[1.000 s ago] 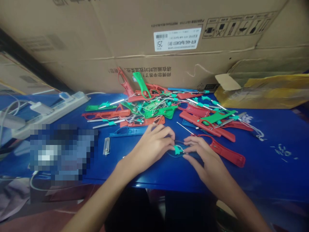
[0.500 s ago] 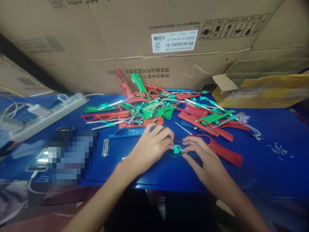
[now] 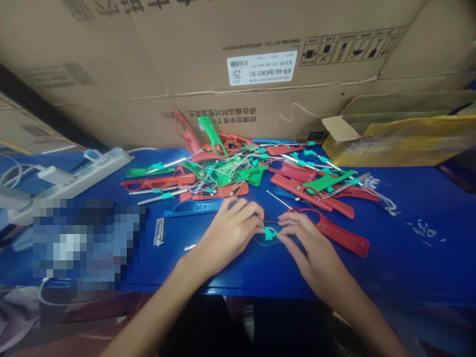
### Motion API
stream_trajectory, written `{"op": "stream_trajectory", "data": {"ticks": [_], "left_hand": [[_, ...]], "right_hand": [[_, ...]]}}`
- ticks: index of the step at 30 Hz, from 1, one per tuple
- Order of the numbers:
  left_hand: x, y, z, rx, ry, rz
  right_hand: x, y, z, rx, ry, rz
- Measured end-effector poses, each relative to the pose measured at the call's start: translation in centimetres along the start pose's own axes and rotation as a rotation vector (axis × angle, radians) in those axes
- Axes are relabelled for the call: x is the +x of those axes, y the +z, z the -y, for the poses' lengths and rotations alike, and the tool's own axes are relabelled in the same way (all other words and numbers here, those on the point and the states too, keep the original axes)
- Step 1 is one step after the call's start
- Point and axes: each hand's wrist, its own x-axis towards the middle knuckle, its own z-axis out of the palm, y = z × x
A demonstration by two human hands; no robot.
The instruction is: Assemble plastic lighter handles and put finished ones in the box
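Under my hands lies a blue lighter casing half (image 3: 265, 241), mostly covered by fingers. A teal plastic trigger piece (image 3: 268, 234) with thin white wires sits in or over its loop; I cannot tell how deeply it is seated. The curled fingers of my left hand (image 3: 238, 227) close on the casing at the left of the teal piece. From the right, the thumb and fingertips of my right hand (image 3: 307, 238) pinch at the teal piece's wired end. A red casing half (image 3: 345, 237) lies beside my right hand, with a thin metal screwdriver shaft (image 3: 278, 200) behind the fingers.
Behind my hands is a pile of red and green casings (image 3: 241, 176), metal tubes and wires. A clear small part (image 3: 159, 231) lies left. A power strip (image 3: 74, 183) stands far left, an open carton (image 3: 401, 141) back right, white bits (image 3: 424, 230) right. Cardboard (image 3: 186, 59) walls the back.
The view has shifted slightly, so everything sits a little further left. My hands keep nearly the same grip around the teal piece and blue casing.
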Motion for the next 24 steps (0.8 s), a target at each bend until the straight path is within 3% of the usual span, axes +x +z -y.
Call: {"op": "stream_trajectory", "data": {"ticks": [24], "left_hand": [[-0.20,-0.43,0.07,-0.158,-0.039,-0.066]], "right_hand": [[-0.49,0.11,-0.04,0.034,0.077,0.021]]}}
